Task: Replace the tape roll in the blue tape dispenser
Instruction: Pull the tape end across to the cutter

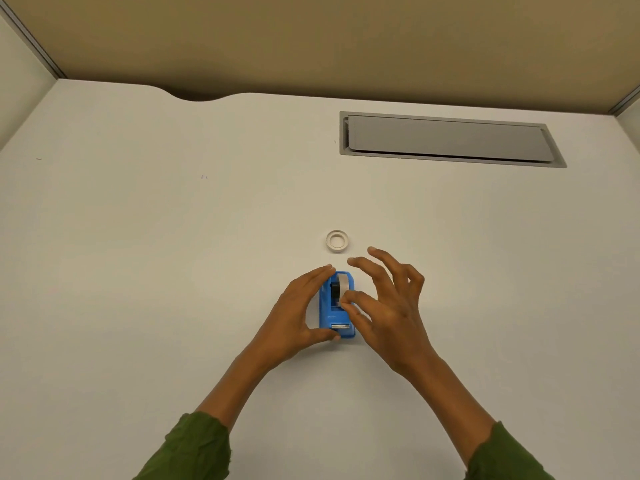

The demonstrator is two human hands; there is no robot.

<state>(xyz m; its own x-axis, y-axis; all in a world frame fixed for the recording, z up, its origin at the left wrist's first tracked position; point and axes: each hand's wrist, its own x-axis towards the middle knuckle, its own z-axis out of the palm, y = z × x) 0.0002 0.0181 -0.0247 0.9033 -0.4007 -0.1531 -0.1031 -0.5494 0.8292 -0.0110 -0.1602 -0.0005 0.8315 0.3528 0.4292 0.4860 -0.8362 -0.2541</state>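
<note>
Blue dispenser [337, 308] upright on white desk [173, 254], near centre, cutter end toward the wearer. Left hand [298, 317] cupped against dispenser's left side, fingers [320, 273] curled over far end, thumb at near corner by cutter; closed on the body, steadying it. Right hand [388, 306] at dispenser's right side, thumb and forefinger pinched at roll [343, 284] seated in the cradle, remaining fingers spread wide and free above desk. Whether pinch has hold of roll's edge, hub or a loose tape end: cannot tell, contact point too small. Second ring [337, 241] flat on desk just beyond dispenser, apart from both hands; pale, thin-walled, possibly a spent core, possibly a fresh roll, not resolvable. Judged step: roll at the cradle, either being lifted out or being pressed home; not decidable from this view. Next move, if removal: lift straight up out of slots with left hand holding base down so dispenser does not tip or slide. If seating: hub pressed fully into slots, then free end drawn forward to cutter. Grey hatch [450, 140] at rear right of desk, uninvolved.
</note>
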